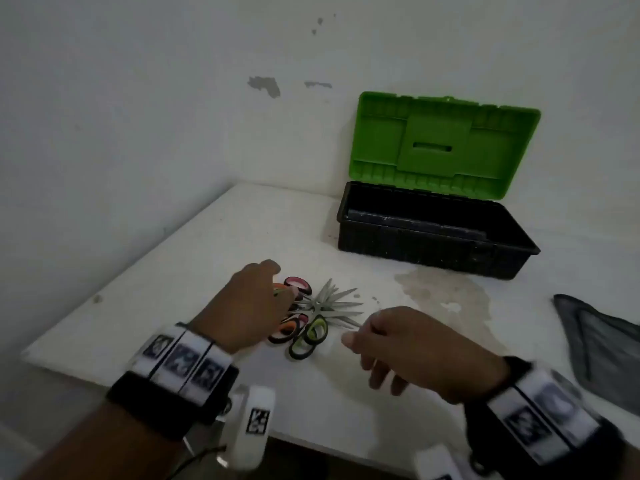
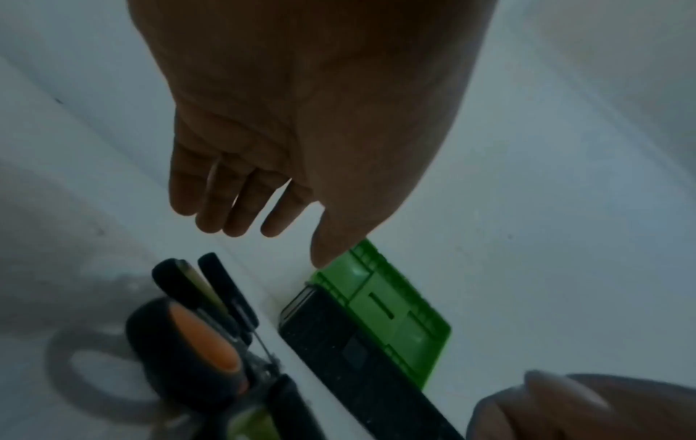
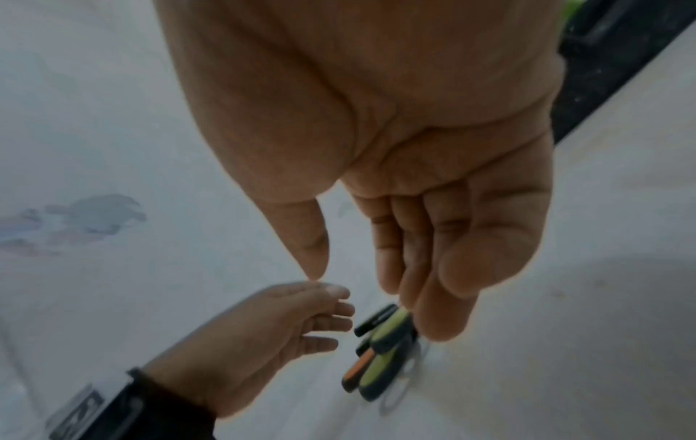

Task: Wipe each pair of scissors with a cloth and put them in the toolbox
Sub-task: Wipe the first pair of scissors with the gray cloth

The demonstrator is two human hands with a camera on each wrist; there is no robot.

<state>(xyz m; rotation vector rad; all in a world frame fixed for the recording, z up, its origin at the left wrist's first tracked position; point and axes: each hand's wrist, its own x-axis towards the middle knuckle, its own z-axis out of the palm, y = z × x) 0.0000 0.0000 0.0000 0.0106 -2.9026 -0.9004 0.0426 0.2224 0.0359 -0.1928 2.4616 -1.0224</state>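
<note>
My left hand (image 1: 249, 303) hovered with relaxed, straight fingers over the pile of scissors (image 1: 311, 317) on the white tabletop (image 1: 207, 258), and my right hand (image 1: 405, 344) hung loose and empty just beside their blades. The toolbox (image 1: 436, 233) stood open behind them; the grey cloth (image 1: 602, 344) lay to my right.

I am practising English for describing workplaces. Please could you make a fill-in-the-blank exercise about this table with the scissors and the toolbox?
1. The lid of the toolbox is ____ in colour.
2. The toolbox lid stands ____.
3. The grey cloth lies near the table's ____ edge.
4. The left hand reaches over the pile of ____, and the right hand holds nothing.

Missing words: green; open; right; scissors
</note>
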